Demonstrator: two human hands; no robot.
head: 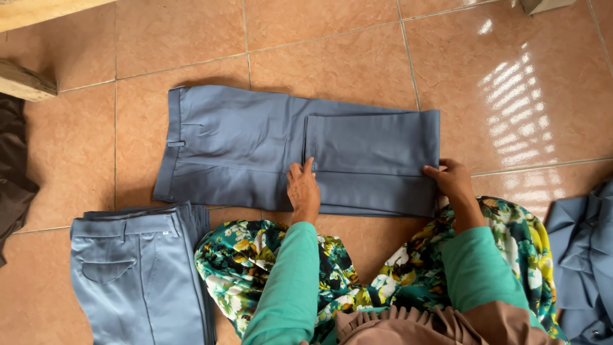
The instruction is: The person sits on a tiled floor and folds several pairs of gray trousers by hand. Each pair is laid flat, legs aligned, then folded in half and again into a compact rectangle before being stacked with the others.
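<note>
The blue-grey trousers (255, 147) are smooth woven cloth with a faint sheen and a matt fold. Under them, the terracotta floor tiles (332, 38) are glazed and glossy, mirroring window light to the trousers' right. Below-left of the trousers, the stack of folded trousers (140, 275) is the same cloth. Above-left lie rough, bare wooden planks (22, 80). The green sleeves (287, 287) look like soft matt knit.

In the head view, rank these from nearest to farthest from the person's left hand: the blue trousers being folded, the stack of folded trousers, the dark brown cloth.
From the left hand:
1. Blue trousers being folded: under the hand, touching.
2. Stack of folded trousers: lower left on the floor.
3. Dark brown cloth: far left edge.
</note>
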